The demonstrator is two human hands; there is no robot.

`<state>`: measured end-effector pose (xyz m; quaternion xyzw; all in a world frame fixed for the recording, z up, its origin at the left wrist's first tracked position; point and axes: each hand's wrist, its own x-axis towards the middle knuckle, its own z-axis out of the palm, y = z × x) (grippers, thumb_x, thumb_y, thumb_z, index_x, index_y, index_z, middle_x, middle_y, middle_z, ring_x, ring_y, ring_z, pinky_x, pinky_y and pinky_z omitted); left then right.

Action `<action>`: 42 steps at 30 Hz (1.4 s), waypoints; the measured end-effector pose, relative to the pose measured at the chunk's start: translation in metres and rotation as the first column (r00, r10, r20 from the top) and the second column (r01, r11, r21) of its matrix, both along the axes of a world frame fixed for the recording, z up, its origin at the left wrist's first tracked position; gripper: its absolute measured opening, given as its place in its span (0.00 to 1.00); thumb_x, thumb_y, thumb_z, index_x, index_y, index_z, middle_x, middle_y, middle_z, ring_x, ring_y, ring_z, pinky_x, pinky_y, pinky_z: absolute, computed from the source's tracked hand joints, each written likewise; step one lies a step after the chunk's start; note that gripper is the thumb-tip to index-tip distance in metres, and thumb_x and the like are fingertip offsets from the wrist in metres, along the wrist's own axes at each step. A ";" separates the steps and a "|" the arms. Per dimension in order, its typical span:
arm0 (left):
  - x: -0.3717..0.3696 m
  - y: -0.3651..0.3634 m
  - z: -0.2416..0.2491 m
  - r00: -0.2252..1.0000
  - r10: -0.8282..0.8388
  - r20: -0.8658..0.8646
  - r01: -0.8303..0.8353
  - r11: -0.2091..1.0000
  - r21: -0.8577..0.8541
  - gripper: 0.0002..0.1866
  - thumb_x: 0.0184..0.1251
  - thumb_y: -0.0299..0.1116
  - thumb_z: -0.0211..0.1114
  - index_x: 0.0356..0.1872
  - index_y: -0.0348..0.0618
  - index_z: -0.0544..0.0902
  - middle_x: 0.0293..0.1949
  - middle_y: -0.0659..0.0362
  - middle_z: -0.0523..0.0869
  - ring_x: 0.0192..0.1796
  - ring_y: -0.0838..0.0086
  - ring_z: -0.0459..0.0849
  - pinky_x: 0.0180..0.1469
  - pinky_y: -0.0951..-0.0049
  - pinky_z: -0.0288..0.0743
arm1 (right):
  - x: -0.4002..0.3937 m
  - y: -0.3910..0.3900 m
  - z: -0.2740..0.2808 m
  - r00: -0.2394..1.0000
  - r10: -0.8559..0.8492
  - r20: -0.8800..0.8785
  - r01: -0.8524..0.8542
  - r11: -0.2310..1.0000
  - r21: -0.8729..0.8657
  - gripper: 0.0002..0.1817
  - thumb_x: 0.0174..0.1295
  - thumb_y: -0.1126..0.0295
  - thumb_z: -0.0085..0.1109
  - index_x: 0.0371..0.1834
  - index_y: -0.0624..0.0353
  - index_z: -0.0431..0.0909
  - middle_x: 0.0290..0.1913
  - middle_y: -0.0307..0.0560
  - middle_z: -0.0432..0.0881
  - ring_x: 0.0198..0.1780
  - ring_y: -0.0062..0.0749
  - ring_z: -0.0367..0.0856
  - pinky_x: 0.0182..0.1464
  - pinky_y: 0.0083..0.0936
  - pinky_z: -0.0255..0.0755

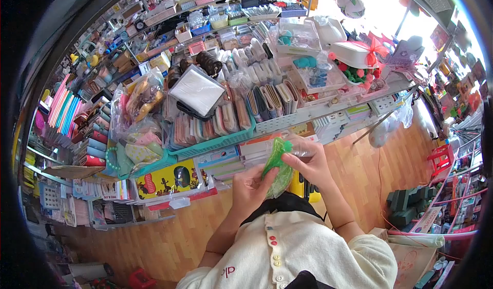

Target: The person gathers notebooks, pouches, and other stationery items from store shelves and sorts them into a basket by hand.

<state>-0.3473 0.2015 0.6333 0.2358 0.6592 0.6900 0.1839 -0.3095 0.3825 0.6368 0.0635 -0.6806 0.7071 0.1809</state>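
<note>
Left hand (250, 187) and right hand (310, 160): fingers pinching bright green, crinkled item in clear plastic (281, 155) from both sides. Item off near right corner of teal, rectangular plastic basket (221, 141), on wearer's side; long axis roughly away from wearer's body. Left fingers at lower part, nearer basket; right fingers higher, farther right of basket. Inside basket: row of upright, tan and pink flat pouches (223, 119). Below basket: yellow printed panel (167, 181).
</note>
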 end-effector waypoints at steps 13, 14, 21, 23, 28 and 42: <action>-0.011 -0.003 -0.022 0.974 0.066 -0.219 -0.065 0.998 0.008 0.10 0.66 0.25 0.67 0.46 0.33 0.83 0.38 0.57 0.88 0.40 0.81 0.84 0.44 0.79 0.76 | 0.006 -0.002 0.019 0.958 -0.151 -0.245 0.171 0.983 0.062 0.14 0.49 0.75 0.74 0.41 0.63 0.85 0.45 0.48 0.80 0.51 0.34 0.77 0.53 0.32 0.71; -0.011 -0.002 -0.026 0.945 0.133 -0.298 -0.129 0.991 0.035 0.11 0.64 0.24 0.67 0.46 0.35 0.83 0.39 0.55 0.88 0.41 0.78 0.85 0.46 0.78 0.77 | 0.008 -0.002 0.019 0.923 -0.183 -0.337 0.265 0.940 0.216 0.12 0.48 0.75 0.73 0.38 0.61 0.86 0.45 0.47 0.79 0.51 0.35 0.77 0.52 0.33 0.71; -0.020 0.002 -0.027 0.725 0.392 -0.566 -0.272 0.918 0.288 0.13 0.61 0.19 0.65 0.48 0.34 0.80 0.46 0.47 0.87 0.50 0.61 0.86 0.55 0.67 0.78 | 0.008 -0.017 0.023 0.578 -0.067 -0.813 0.679 0.592 0.434 0.19 0.30 0.69 0.70 0.33 0.52 0.87 0.41 0.38 0.76 0.44 0.34 0.72 0.43 0.34 0.69; -0.024 0.004 -0.026 0.703 0.412 -0.580 -0.262 0.908 0.327 0.13 0.61 0.19 0.64 0.48 0.33 0.80 0.46 0.46 0.86 0.50 0.59 0.86 0.55 0.65 0.78 | 0.005 -0.023 0.016 0.510 -0.077 -0.857 0.730 0.566 0.383 0.21 0.26 0.68 0.70 0.33 0.51 0.87 0.39 0.36 0.75 0.41 0.32 0.70 0.42 0.33 0.68; -0.029 0.005 -0.030 0.700 0.434 -0.567 -0.243 0.892 0.381 0.14 0.60 0.19 0.65 0.48 0.34 0.79 0.46 0.47 0.86 0.50 0.59 0.86 0.55 0.66 0.78 | 0.003 -0.022 0.018 0.536 -0.054 -0.842 0.707 0.573 0.413 0.22 0.28 0.69 0.72 0.35 0.51 0.87 0.42 0.36 0.75 0.42 0.32 0.71 0.42 0.32 0.68; -0.038 0.022 -0.044 0.973 -0.166 0.160 0.129 0.967 0.218 0.20 0.73 0.31 0.60 0.62 0.34 0.72 0.52 0.58 0.82 0.54 0.79 0.79 0.58 0.78 0.70 | -0.030 0.044 0.035 0.997 -0.068 -0.019 0.071 0.959 0.273 0.06 0.57 0.78 0.68 0.37 0.65 0.85 0.38 0.40 0.79 0.40 0.22 0.77 0.41 0.18 0.72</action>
